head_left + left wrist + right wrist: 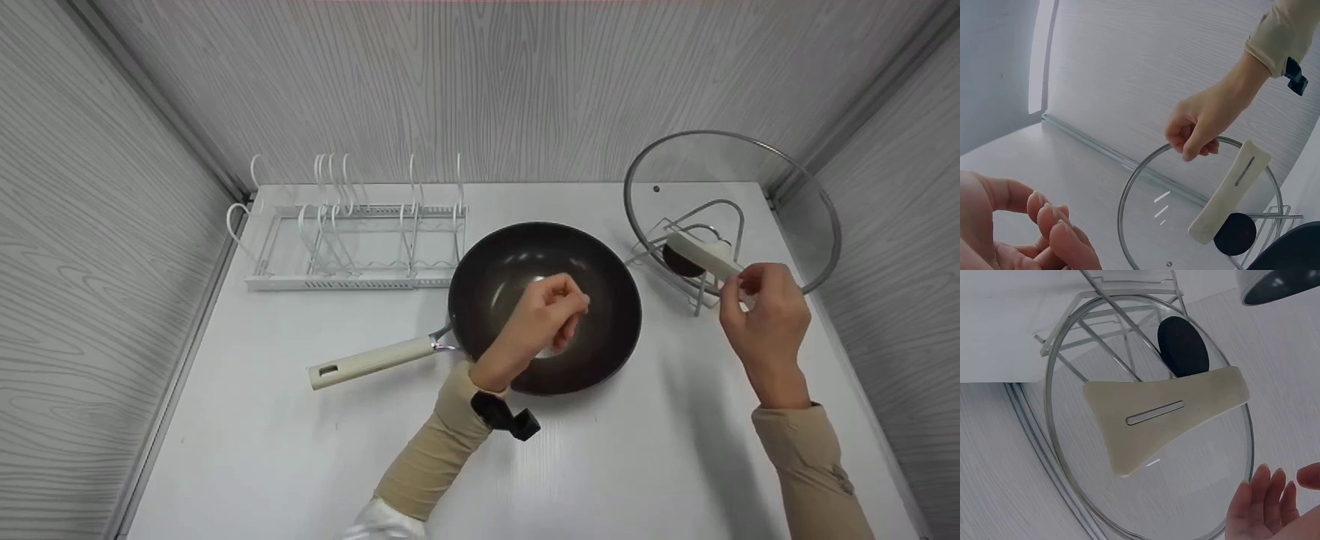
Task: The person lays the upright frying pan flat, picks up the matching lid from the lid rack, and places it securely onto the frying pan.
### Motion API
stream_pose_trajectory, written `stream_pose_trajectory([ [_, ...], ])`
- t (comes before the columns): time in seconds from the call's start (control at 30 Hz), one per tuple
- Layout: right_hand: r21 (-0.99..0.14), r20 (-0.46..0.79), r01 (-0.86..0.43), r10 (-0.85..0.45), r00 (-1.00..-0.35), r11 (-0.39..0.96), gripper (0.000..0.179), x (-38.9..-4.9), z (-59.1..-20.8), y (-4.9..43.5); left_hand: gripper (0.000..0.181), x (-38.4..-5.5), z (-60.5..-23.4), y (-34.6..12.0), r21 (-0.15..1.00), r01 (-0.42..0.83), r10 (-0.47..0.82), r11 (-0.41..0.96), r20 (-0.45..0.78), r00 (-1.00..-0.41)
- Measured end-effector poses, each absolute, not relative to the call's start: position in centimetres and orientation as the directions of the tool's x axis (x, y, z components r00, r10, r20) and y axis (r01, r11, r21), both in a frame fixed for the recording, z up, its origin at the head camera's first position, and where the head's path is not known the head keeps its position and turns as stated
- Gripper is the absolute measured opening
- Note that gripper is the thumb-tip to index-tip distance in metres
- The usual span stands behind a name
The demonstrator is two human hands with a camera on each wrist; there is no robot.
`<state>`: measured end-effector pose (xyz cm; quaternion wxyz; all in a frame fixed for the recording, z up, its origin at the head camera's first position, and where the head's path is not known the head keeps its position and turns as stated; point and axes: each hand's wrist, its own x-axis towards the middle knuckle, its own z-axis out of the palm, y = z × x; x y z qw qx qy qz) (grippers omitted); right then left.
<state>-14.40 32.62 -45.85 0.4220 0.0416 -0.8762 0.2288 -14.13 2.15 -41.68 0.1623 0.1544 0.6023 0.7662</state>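
My left hand (534, 322) hovers over a dark wok (480, 277) with a cream handle (375, 361); its fingers are loosely curled and hold nothing. A glass lid (1202, 455) with a metal rim stands tilted on a small wire stand (1067, 326). The lid's cream handle (1129, 399) and black round knob base (1183, 346) face my side. My right hand (769, 319) is beside the lid, its fingertips right at the rim. In the right wrist view its thumb is apart from the loosely bent fingers (1272, 498), with nothing between them.
A white wire dish rack (337, 283) with upright hoops stands at the back left of the white table (247, 442). Wood-grain panels (465, 90) close off the back and both sides. The wok handle points left, in front of the rack.
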Motion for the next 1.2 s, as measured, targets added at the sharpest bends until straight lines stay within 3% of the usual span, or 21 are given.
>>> stream_pose_trajectory([
  [0.17, -0.383, 0.763, -0.276, 0.133, -0.633, 0.881, 0.018, -14.9, -46.4, 33.1, 0.013, -15.6, -41.8, 4.9, 0.99, 0.046, 0.366, -0.137, 0.094, -0.926],
  [0.3, -0.366, 0.769, -0.283, 0.117, -0.628, 0.886, 0.02, -15.5, -46.9, 33.6, 0.011, -17.3, -42.7, 7.2, 0.987, 0.162, 0.284, 0.016, 0.151, -0.947],
  [0.6, -0.345, 0.783, -0.276, 0.113, -0.611, 0.897, 0.023, -16.5, -47.7, 34.4, 0.012, -21.0, -45.6, 11.3, 0.943, 0.256, 0.172, 0.214, 0.222, -0.96],
  [0.83, -0.34, 0.785, -0.272, 0.113, -0.608, 0.9, 0.024, -16.8, -48.4, 34.8, 0.015, -22.8, -47.2, 14.1, 0.931, 0.302, 0.164, 0.206, 0.272, -0.948],
  [1.2, -0.344, 0.775, -0.251, 0.123, -0.62, 0.905, 0.026, -17.1, -49.4, 34.8, 0.026, -24.9, -50.2, 17.2, 0.957, 0.246, 0.238, 0.154, 0.206, -0.949],
])
